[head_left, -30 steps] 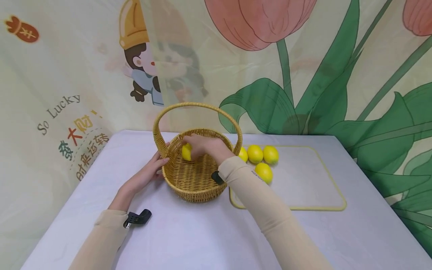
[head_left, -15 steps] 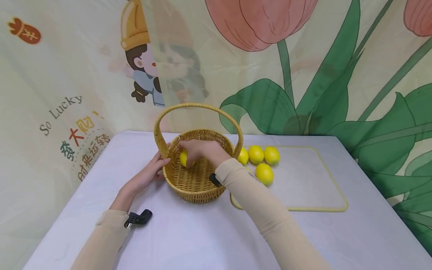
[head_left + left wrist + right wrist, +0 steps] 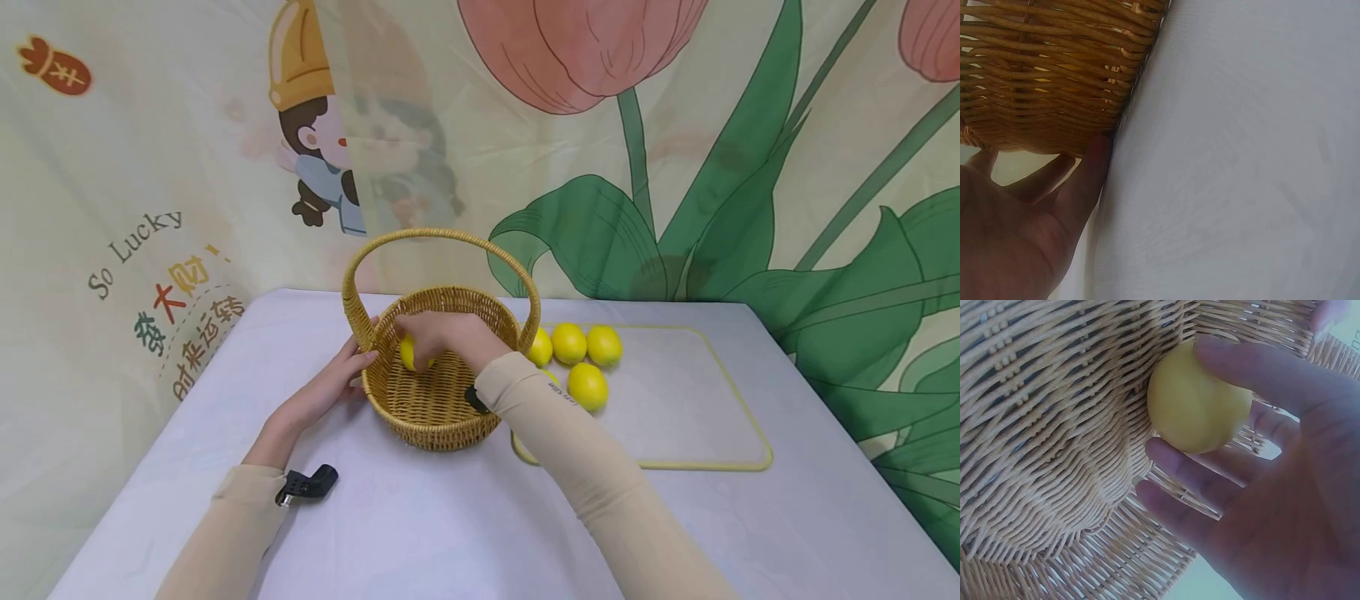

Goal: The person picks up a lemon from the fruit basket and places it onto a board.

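A round wicker basket (image 3: 431, 408) with a tall arched handle stands on the table, its opening facing up. My right hand (image 3: 442, 335) reaches down inside it and holds a yellow lemon (image 3: 407, 352) low by the left inner wall. The right wrist view shows the thumb across that lemon (image 3: 1194, 403), with fingers on its other side and close to the woven wicker. On the basket's left, my left hand (image 3: 330, 383) rests against the outer wall. Its fingers (image 3: 1088, 172) reach out nearly straight to the lower side of the wicker in the left wrist view.
A pale board (image 3: 675, 400) with a yellow edge lies right of the basket. Several lemons (image 3: 588, 386) are on its left part, one mostly hidden behind the right sleeve (image 3: 577, 450). The basket handle (image 3: 438, 232) arches above the right hand. A printed cloth hangs behind the table.
My right hand has lowered the lemon slightly down and left inside the basket, then stayed almost still over the last half second. The left hand keeps its place at the basket.
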The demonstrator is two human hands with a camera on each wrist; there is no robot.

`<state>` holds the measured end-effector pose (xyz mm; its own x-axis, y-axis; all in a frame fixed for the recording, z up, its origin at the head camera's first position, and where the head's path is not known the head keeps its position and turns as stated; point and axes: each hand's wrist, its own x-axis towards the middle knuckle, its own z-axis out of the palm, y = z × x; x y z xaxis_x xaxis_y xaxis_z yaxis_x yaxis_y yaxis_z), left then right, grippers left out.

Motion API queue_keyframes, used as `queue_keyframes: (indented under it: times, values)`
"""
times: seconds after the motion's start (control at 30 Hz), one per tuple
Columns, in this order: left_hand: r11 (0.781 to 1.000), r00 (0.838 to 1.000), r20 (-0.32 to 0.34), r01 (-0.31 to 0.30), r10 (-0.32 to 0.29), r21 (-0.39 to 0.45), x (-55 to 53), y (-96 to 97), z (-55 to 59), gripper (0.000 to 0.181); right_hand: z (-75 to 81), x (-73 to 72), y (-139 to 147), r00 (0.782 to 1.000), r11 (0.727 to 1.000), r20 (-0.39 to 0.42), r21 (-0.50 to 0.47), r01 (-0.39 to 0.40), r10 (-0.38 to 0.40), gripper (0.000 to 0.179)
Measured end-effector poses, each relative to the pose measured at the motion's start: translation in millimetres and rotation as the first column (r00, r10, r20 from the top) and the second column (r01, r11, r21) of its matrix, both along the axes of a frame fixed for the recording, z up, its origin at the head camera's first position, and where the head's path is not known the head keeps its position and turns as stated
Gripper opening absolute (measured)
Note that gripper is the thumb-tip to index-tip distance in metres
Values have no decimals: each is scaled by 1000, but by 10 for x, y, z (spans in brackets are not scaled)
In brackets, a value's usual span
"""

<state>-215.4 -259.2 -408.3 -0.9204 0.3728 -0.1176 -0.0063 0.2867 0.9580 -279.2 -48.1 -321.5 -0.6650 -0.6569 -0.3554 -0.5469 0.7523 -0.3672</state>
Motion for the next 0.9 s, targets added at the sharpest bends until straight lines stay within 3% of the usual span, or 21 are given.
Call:
queue_keyframes:
  times: [0.4, 0.57, 0.9]
  values:
    - [1000, 1000, 4, -6, 6, -2, 4, -17, 3, 64, -36, -29, -31, 1000, 999, 4, 27, -23, 23, 73]
    - [1000, 1000, 6, -7, 7, -7, 8, 4, 19, 65, 19, -57, 20, 996, 997, -41, 22, -76, 77, 73]
    - [1000, 1000, 4, -4, 4, -17, 15, 10, 19, 67, 196, -76, 140, 993, 997, -87, 3, -83, 83, 63]
